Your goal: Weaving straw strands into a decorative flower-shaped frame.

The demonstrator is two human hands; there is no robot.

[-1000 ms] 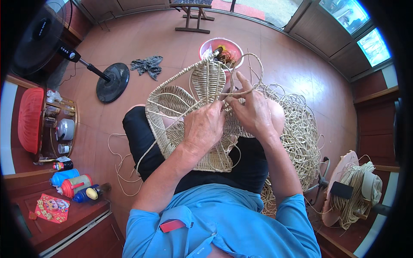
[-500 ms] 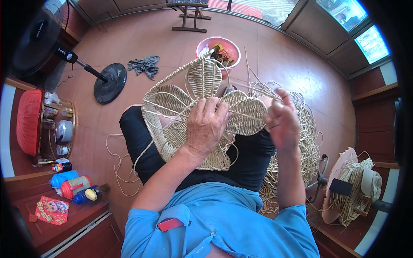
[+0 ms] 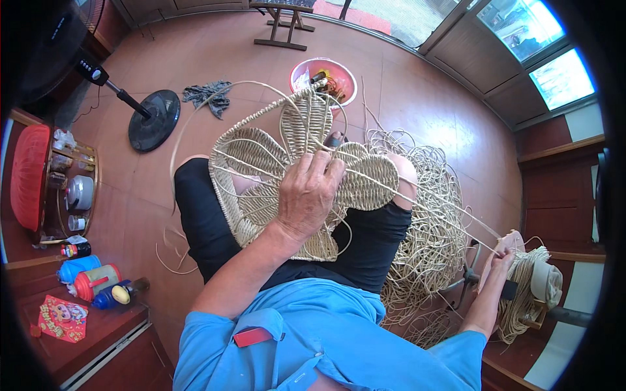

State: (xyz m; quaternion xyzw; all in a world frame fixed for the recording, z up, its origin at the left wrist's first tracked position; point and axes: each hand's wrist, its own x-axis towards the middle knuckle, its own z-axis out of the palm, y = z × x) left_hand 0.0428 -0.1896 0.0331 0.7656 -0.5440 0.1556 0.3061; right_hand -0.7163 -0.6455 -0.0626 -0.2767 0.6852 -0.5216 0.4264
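A flower-shaped woven straw piece (image 3: 370, 182) with several petals lies across my lap, partly enclosed by a twisted-cord rim. My left hand (image 3: 310, 195) is closed on its middle, where the petals meet, and hides that part. Out to the far right, my right hand (image 3: 501, 257) pinches a pale straw cord (image 3: 446, 220). That cord runs taut from the right petal to my fingers. A loose strand (image 3: 186, 130) arcs over the left side of the piece.
A large pile of cord (image 3: 427, 251) lies right of my knee. Ahead stands a pink basin (image 3: 352, 91). A fan base (image 3: 154, 120) and a grey rag (image 3: 212, 98) are left. More cord hangs on a stand (image 3: 515, 300) at right.
My right hand has swung from beside the right petal far out to the right, drawing the cord straight. A strand now loops on the left. My left hand keeps its hold.
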